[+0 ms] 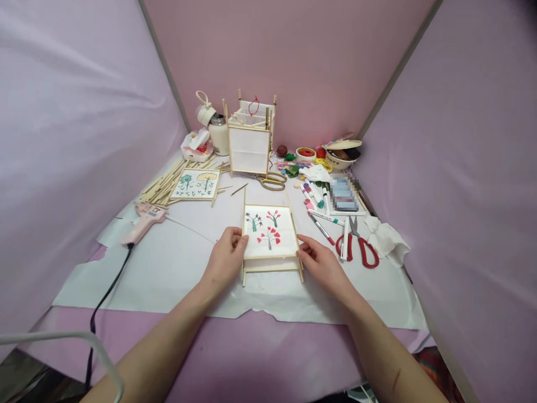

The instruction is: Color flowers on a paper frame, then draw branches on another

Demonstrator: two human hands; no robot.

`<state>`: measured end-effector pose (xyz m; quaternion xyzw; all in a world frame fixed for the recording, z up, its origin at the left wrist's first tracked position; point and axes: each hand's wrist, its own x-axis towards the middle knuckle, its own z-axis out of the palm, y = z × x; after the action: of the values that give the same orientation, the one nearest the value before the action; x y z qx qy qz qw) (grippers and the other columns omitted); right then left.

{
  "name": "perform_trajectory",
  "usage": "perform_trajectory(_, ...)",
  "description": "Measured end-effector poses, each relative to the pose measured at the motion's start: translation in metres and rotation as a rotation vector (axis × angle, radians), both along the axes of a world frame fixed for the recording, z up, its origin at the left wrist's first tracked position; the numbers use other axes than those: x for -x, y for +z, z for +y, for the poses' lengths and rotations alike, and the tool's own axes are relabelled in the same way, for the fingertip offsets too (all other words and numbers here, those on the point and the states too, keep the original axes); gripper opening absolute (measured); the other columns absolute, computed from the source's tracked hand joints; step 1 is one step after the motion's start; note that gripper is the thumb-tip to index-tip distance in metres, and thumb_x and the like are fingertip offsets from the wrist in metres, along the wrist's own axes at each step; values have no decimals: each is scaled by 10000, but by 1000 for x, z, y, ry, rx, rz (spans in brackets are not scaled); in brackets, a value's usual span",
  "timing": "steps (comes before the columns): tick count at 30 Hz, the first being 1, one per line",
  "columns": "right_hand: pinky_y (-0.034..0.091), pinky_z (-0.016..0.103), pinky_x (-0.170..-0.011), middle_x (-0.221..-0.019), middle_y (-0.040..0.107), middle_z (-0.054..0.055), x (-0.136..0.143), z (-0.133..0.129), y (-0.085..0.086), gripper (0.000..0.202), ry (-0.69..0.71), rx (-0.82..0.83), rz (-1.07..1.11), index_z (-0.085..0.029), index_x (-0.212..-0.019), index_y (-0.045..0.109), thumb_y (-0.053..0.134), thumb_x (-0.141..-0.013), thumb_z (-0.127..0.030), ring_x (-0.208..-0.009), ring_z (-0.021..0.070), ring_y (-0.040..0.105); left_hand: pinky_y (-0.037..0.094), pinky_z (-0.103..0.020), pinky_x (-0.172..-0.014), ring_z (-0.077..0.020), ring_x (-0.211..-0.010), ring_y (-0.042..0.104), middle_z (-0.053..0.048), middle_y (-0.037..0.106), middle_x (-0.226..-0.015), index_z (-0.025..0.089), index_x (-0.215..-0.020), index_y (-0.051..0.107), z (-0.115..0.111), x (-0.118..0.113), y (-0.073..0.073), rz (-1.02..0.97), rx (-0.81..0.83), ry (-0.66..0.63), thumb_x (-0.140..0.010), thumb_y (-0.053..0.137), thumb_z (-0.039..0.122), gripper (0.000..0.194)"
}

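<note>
Between my hands lies a small frame of thin wooden sticks with a white painted panel [283, 224], showing trees with red and dark blossoms. My left hand [229, 252] pinches its left side stick, thumb on top. On the opposite side my right hand [316, 258] grips the right stick between thumb and fingers. A second painted panel [193, 183], with a green and a yellow tree, rests at the left on loose sticks. Behind stands a finished-looking white-panelled stick lantern [249, 148] with a red cord loop on top.
A pink hot glue gun [145, 224] with a black cord lies left, a glue thread trailing from it. Bamboo sticks [155, 190], an open bottle [218, 137] and gold scissors [272, 181] are farther back. Red-handled scissors [369, 254], markers [323, 228], a phone [344, 193] and tissue [388, 240] lie right.
</note>
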<state>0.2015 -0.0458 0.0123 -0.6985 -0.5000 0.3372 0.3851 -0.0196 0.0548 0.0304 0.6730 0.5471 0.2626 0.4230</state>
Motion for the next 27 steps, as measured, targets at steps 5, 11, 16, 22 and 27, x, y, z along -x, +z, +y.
perform_trajectory(5, 482, 323, -798, -903, 678, 21, -4, 0, -2, 434, 13, 18, -91, -188, -1280, 585, 531, -859, -275, -825, 174, 624, 362, -475, -879, -311, -940, 532, -77, 597, -905, 208, -861, 563, -1, 2, -1, 256, -247, -65, -845, 494, 360, 167)
perform_trajectory(11, 487, 318, -806, -974, 679, 53, -11, 0, 2, 335, 15, 22, -294, -181, -1191, 632, 512, -888, -258, -864, 188, 632, 383, -437, -791, -306, -921, 525, -100, 595, -924, 188, -874, 584, -5, -1, -6, 685, -438, -175, -911, 379, 312, 242)
perform_trajectory(16, 419, 393, -930, -1148, 645, 148, -59, 23, 12, 349, -204, -35, -841, -128, -1216, 613, 413, -935, -181, -1058, 277, 565, 387, -432, -778, -297, -906, 526, -100, 590, -913, 182, -874, 591, -6, 0, -7, 759, -467, -203, -931, 391, 345, 265)
perform_trajectory(22, 396, 389, -864, -1034, 690, 177, -98, 51, 10, 275, -140, 130, -1015, -123, -1063, 672, 446, -905, -127, -1027, 303, 555, 390, -435, -791, -291, -923, 520, -103, 598, -942, 178, -896, 604, -5, 2, -7, 747, -460, -200, -945, 409, 369, 277)
perform_trajectory(27, 399, 391, -842, -994, 688, 185, -103, 53, -1, 232, -132, 95, -961, -132, -984, 690, 505, -850, -96, -992, 295, 577, 390, -424, -763, -299, -919, 521, -120, 598, -942, 164, -900, 605, -8, 3, -8, 748, -497, -225, -953, 385, 311, 270)
